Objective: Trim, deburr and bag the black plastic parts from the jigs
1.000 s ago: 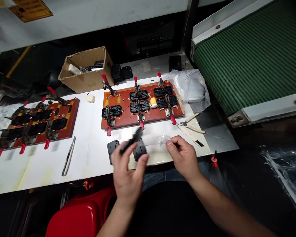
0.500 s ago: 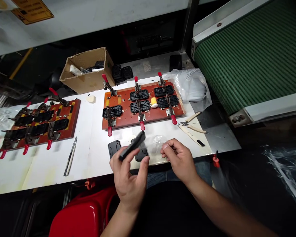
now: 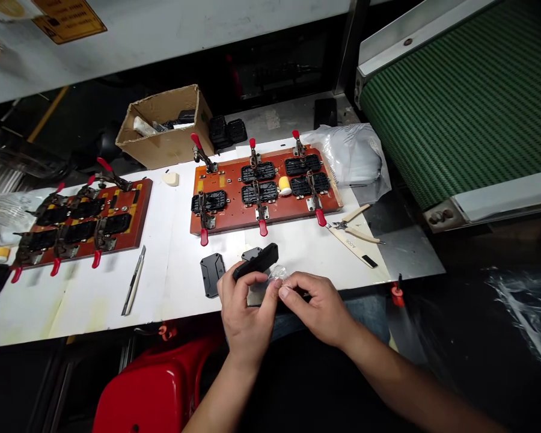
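Observation:
My left hand point(image 3: 247, 313) is closed around a flat black plastic cover point(image 3: 259, 260), held tilted above the front of the bench. Its thumb and a finger meet the fingertips of my right hand point(image 3: 318, 304) at a crumpled piece of clear plastic film point(image 3: 278, 273). The right hand pinches that film. Flat on the white sheet to the left lies another black cover point(image 3: 213, 275); a further one point(image 3: 251, 253) is partly hidden behind the held cover. Beyond my hands stands a red-brown fixture board point(image 3: 234, 218) with red-handled clamps and several black parts on it.
On the left are a second fixture board point(image 3: 137, 222) and a utility knife point(image 3: 134, 281). Side cutters point(image 3: 349, 225) lie at right. A cardboard box point(image 3: 157, 147), a plastic bag point(image 3: 360, 159) and a green conveyor point(image 3: 469, 102) stand behind; a red stool point(image 3: 139, 391) is below.
My two hands have come together. The left hand moved right with the black cover, and its thumb and finger closed at the film. The right hand moved slightly left with the film.

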Demonstrator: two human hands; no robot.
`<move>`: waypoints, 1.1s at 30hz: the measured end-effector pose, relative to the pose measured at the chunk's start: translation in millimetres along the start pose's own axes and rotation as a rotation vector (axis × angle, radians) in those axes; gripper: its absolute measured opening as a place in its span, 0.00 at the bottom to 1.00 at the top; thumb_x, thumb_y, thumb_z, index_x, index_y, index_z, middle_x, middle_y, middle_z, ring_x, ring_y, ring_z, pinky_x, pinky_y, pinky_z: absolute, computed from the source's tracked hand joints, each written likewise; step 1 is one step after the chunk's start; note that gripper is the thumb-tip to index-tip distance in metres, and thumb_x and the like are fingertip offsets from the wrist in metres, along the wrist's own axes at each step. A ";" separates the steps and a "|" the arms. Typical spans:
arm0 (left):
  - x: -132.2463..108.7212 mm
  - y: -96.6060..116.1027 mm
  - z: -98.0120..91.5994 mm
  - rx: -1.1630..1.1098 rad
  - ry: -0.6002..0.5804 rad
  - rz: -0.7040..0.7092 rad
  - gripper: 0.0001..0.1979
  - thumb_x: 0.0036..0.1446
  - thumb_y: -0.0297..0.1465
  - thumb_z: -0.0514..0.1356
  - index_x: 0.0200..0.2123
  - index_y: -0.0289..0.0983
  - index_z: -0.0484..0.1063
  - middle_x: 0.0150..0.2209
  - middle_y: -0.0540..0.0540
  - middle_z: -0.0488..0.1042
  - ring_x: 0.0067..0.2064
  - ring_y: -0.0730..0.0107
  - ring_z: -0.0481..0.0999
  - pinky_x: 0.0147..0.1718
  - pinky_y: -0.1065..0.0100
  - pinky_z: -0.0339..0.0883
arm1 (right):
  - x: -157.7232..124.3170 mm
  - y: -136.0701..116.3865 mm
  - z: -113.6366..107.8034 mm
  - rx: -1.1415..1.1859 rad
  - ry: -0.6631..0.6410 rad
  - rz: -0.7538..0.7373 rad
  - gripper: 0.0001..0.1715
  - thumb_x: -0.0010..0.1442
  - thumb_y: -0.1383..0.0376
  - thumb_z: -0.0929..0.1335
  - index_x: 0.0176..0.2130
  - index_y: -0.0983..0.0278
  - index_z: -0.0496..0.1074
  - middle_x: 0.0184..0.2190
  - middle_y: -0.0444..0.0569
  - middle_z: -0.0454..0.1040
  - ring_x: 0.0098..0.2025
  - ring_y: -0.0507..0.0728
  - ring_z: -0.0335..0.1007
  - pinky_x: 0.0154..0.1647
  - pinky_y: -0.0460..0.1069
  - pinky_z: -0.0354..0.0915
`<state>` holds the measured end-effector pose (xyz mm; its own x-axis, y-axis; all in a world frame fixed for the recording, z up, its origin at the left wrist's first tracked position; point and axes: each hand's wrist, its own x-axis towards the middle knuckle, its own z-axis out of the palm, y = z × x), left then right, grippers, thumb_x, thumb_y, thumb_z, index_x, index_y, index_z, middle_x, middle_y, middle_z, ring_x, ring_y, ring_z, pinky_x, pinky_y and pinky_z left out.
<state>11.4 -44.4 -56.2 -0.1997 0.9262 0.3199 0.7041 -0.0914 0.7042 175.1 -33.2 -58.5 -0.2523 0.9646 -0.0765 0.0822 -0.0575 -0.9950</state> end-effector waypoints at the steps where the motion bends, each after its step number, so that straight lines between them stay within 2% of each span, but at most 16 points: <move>1: -0.4 -0.7 0.1 0.015 0.003 0.038 0.06 0.62 0.35 0.69 0.39 0.41 0.78 0.50 0.43 0.74 0.61 0.54 0.71 0.59 0.54 0.66 | -0.5 0.4 0.7 -0.007 0.006 -0.013 0.10 0.70 0.61 0.69 0.36 0.61 0.76 0.33 0.43 0.78 0.36 0.54 0.72 0.42 0.48 0.67; 4: -0.8 -1.7 0.9 0.043 0.001 0.080 0.07 0.62 0.34 0.70 0.41 0.41 0.77 0.49 0.42 0.74 0.59 0.54 0.72 0.58 0.54 0.68 | -2.2 2.5 3.4 -0.013 0.016 -0.033 0.09 0.70 0.62 0.69 0.37 0.60 0.76 0.33 0.42 0.77 0.36 0.53 0.72 0.42 0.48 0.67; 6: -0.1 -2.3 1.5 0.076 0.044 0.103 0.10 0.61 0.34 0.71 0.43 0.40 0.75 0.50 0.41 0.73 0.58 0.53 0.72 0.57 0.52 0.68 | -3.5 4.0 6.5 -0.010 0.041 -0.038 0.08 0.70 0.62 0.69 0.38 0.60 0.77 0.34 0.42 0.78 0.36 0.53 0.72 0.42 0.47 0.67; 10: 2.3 -4.7 1.2 0.123 0.112 0.196 0.11 0.59 0.31 0.72 0.40 0.39 0.73 0.47 0.41 0.73 0.58 0.50 0.72 0.58 0.49 0.67 | -6.4 6.7 15.6 0.084 0.094 0.046 0.11 0.71 0.58 0.69 0.39 0.60 0.77 0.33 0.43 0.77 0.35 0.52 0.70 0.37 0.46 0.66; 13: 4.2 -6.5 0.3 0.110 0.067 0.246 0.08 0.60 0.29 0.72 0.38 0.39 0.75 0.45 0.42 0.74 0.57 0.52 0.72 0.57 0.49 0.67 | -8.0 8.4 20.4 0.150 0.082 0.094 0.13 0.71 0.56 0.69 0.38 0.61 0.76 0.31 0.42 0.74 0.31 0.51 0.66 0.34 0.46 0.64; 19: 6.8 -7.4 -2.6 0.004 -0.085 0.262 0.05 0.63 0.26 0.67 0.41 0.40 0.78 0.48 0.41 0.75 0.55 0.55 0.72 0.56 0.52 0.69 | -6.6 11.1 9.2 0.019 0.020 -0.002 0.10 0.71 0.59 0.68 0.37 0.60 0.74 0.31 0.41 0.75 0.32 0.52 0.68 0.36 0.47 0.64; 21: 8.4 -8.3 -4.2 0.006 -0.103 0.253 0.04 0.63 0.25 0.67 0.40 0.39 0.78 0.48 0.41 0.75 0.55 0.55 0.72 0.56 0.51 0.69 | -2.4 13.3 -1.6 -0.139 0.082 -0.076 0.09 0.70 0.63 0.68 0.35 0.60 0.73 0.30 0.42 0.74 0.32 0.52 0.68 0.36 0.48 0.64; 24: 12.5 -8.7 -4.9 0.094 -0.061 0.263 0.04 0.61 0.24 0.67 0.34 0.38 0.77 0.47 0.40 0.76 0.55 0.52 0.71 0.56 0.49 0.68 | 6.9 16.3 -16.1 -0.473 0.317 -0.204 0.10 0.66 0.68 0.67 0.31 0.60 0.68 0.29 0.44 0.72 0.34 0.55 0.68 0.39 0.50 0.63; 25: 13.9 -8.1 -4.5 0.117 -0.046 0.269 0.05 0.61 0.24 0.67 0.33 0.38 0.76 0.46 0.40 0.76 0.55 0.51 0.71 0.56 0.48 0.68 | 9.7 16.5 -18.4 -0.519 0.356 -0.208 0.10 0.66 0.68 0.67 0.31 0.60 0.68 0.30 0.44 0.72 0.34 0.55 0.68 0.40 0.51 0.63; 26: 15.1 -7.0 -4.0 0.127 -0.034 0.274 0.05 0.60 0.25 0.68 0.32 0.38 0.76 0.46 0.39 0.76 0.55 0.50 0.71 0.56 0.48 0.68 | 12.0 16.3 -18.9 -0.502 0.358 -0.177 0.09 0.67 0.67 0.67 0.32 0.60 0.68 0.31 0.44 0.73 0.34 0.55 0.68 0.40 0.51 0.64; 28: 16.8 -4.1 -2.9 0.116 -0.028 0.274 0.05 0.60 0.25 0.67 0.32 0.38 0.76 0.46 0.39 0.76 0.55 0.50 0.71 0.56 0.49 0.68 | 14.7 15.1 -15.7 -0.318 0.296 -0.056 0.05 0.67 0.63 0.69 0.39 0.59 0.68 0.35 0.44 0.76 0.33 0.54 0.71 0.37 0.49 0.67; 30: 17.6 -1.7 -3.0 0.098 -0.029 0.267 0.05 0.61 0.25 0.67 0.32 0.38 0.76 0.47 0.39 0.76 0.55 0.51 0.71 0.56 0.49 0.69 | 15.1 14.6 -10.8 -0.130 0.266 0.044 0.12 0.65 0.59 0.72 0.45 0.58 0.67 0.36 0.43 0.78 0.34 0.53 0.74 0.36 0.48 0.69; 31: 17.7 -1.1 -3.7 0.092 -0.033 0.263 0.05 0.61 0.25 0.67 0.32 0.38 0.76 0.47 0.39 0.76 0.55 0.51 0.71 0.56 0.49 0.68 | 14.9 14.9 -9.4 -0.083 0.280 0.068 0.14 0.65 0.58 0.73 0.45 0.58 0.67 0.36 0.42 0.77 0.34 0.53 0.74 0.36 0.47 0.69; 33: 18.1 -1.2 -5.8 0.079 -0.047 0.246 0.05 0.61 0.25 0.67 0.32 0.38 0.76 0.46 0.40 0.76 0.55 0.52 0.72 0.56 0.49 0.68 | 14.6 16.6 -9.8 -0.077 0.341 0.073 0.10 0.65 0.58 0.72 0.42 0.58 0.69 0.33 0.42 0.76 0.33 0.52 0.73 0.36 0.47 0.69</move>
<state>3.0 -29.6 -47.5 0.0146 0.8956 0.4447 0.7788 -0.2892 0.5567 182.2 -17.6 -75.5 0.0917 0.9899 -0.1081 0.1637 -0.1221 -0.9789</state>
